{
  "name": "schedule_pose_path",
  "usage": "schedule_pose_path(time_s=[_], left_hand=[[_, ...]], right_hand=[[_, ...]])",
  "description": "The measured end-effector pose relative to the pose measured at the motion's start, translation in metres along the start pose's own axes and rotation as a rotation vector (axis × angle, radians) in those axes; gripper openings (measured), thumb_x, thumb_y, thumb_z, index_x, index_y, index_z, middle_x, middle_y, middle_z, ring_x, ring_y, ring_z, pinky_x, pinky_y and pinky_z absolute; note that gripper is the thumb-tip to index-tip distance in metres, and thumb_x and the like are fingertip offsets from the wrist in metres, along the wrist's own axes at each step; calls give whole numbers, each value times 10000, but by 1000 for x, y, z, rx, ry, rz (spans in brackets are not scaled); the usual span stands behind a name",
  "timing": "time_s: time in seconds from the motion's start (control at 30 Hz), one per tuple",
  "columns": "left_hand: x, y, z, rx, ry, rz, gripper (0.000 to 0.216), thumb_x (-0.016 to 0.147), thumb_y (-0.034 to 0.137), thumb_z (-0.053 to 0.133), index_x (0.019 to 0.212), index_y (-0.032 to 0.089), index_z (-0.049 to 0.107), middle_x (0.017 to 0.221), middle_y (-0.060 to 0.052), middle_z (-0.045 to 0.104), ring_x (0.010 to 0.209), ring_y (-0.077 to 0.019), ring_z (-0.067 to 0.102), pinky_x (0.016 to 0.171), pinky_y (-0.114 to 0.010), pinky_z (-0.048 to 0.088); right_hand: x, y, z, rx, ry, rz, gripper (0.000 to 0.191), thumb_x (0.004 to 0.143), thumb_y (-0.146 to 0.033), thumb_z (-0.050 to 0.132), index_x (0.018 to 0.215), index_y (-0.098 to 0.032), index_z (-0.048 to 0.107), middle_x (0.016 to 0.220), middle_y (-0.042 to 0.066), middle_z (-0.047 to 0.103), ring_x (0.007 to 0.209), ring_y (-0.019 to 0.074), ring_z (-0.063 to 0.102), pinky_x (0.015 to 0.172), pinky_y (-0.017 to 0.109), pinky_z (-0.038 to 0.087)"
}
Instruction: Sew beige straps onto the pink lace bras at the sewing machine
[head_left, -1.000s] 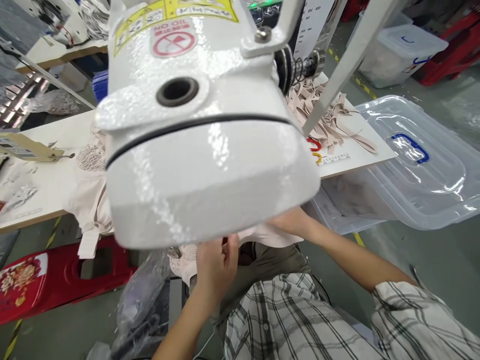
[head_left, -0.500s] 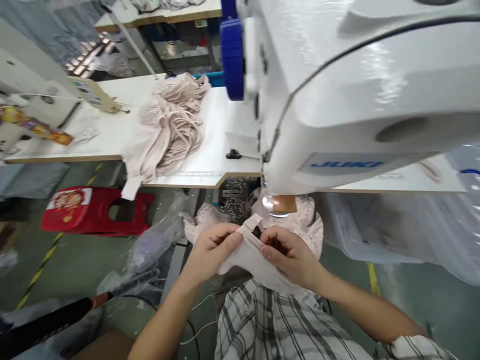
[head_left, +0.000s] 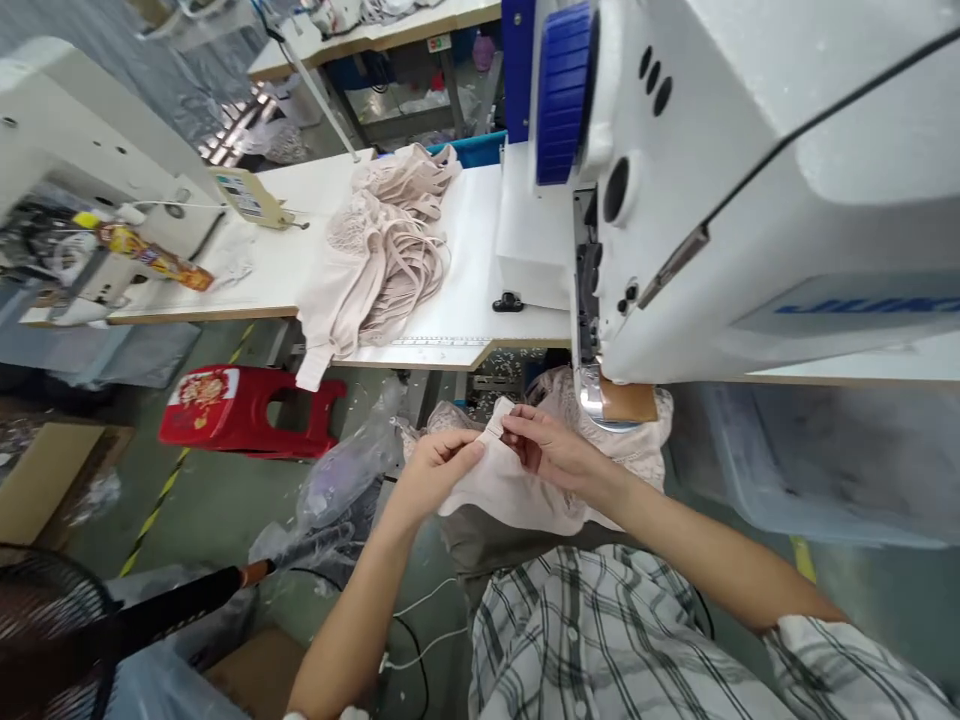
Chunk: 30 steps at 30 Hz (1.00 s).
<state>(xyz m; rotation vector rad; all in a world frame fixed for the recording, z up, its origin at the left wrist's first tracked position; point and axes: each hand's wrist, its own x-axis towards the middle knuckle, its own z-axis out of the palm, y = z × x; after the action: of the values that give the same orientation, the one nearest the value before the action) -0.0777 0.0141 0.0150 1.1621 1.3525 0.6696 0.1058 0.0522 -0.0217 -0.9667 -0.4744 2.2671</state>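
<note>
Both hands hold a pale pink fabric piece (head_left: 504, 492) over my lap, below the table edge. My left hand (head_left: 437, 467) pinches its top edge from the left, fingers closed. My right hand (head_left: 553, 451) pinches the same edge from the right, fingertips close to the left hand's. Just above the hands stands a large white sewing machine (head_left: 750, 190) with a blue handwheel (head_left: 564, 95). More of the pink fabric drapes under the machine's metal foot area (head_left: 600, 400).
A heap of pink garments (head_left: 382, 250) lies on the white table (head_left: 465, 300) to the left. A red plastic stool (head_left: 247, 410) stands on the floor. A clear plastic bin (head_left: 810, 460) sits under the table at right. A second sewing machine (head_left: 67, 170) stands far left.
The view has swung left and down from the machine's head. Both hands came together on the fabric's edge and now hold it a little higher, nearer the machine.
</note>
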Motion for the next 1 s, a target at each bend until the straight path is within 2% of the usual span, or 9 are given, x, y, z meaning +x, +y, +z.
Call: schedule_pose_path(time_s=[0.07,0.17,0.3,0.4,0.53,0.7,0.77,0.87,1.0], left_hand=[[15,-11,9,130,99,59,281,797,407,624,902,167,727,887,-81,720,838,-225,641,758,-329,506],[32,-27,32,253,329,107,230,797,391,609,848,174,665,905,-87,687,906,-229,618,810,-342,499],[43,-41,70,145,147,72,330,839,462,542,761,162,657,719,-50,673,700,-186,624,647,-285,508],[44,-42,87,94,132,93,358,895,427,456,847,148,675,776,-54,698,741,-176,635,670,-264,503],[34,-33,88,147,195,153,287,898,385,489,846,172,675,744,-28,665,724,-165,592,696,-260,454],[20,-18,90,149,147,212,293,911,363,477,951,179,702,844,-55,725,780,-187,649,704,-266,483],[20,-15,94,104,144,167,297,910,370,474,929,178,700,835,-58,738,782,-194,670,702,-270,506],[24,-14,99,78,142,129,295,900,380,474,876,175,685,798,-58,739,762,-195,678,700,-276,520],[31,-12,105,212,142,129,361,882,474,485,733,179,629,658,-27,663,626,-164,599,588,-251,456]], right_hand=[[-2,7,-16,-41,135,-121,362,613,-394,852,736,-192,578,663,-53,564,619,67,543,641,179,492],[-8,20,-37,-307,312,-350,316,729,-471,745,830,-203,612,787,-2,640,770,141,627,774,283,533],[-15,38,-58,-860,391,-693,207,858,-402,567,882,-221,665,905,65,689,872,226,654,783,375,539],[-23,42,-71,-1177,358,-844,193,868,-330,527,831,-246,697,960,86,703,909,252,661,774,402,541],[-37,33,-79,-1302,416,-890,184,880,-365,566,917,-260,713,889,83,722,847,255,671,768,412,545],[-40,16,-75,-1348,347,-755,336,923,-427,508,1148,-262,695,928,72,730,778,228,667,687,351,519],[-38,14,-74,-1314,331,-736,316,927,-420,511,1126,-269,705,941,60,734,765,212,668,671,332,512],[-36,19,-74,-1287,369,-829,260,936,-373,510,1013,-266,735,909,53,747,776,206,679,691,329,522],[-46,25,-78,-1493,358,-906,304,958,-315,449,889,-264,741,905,45,758,828,200,699,748,316,547]])
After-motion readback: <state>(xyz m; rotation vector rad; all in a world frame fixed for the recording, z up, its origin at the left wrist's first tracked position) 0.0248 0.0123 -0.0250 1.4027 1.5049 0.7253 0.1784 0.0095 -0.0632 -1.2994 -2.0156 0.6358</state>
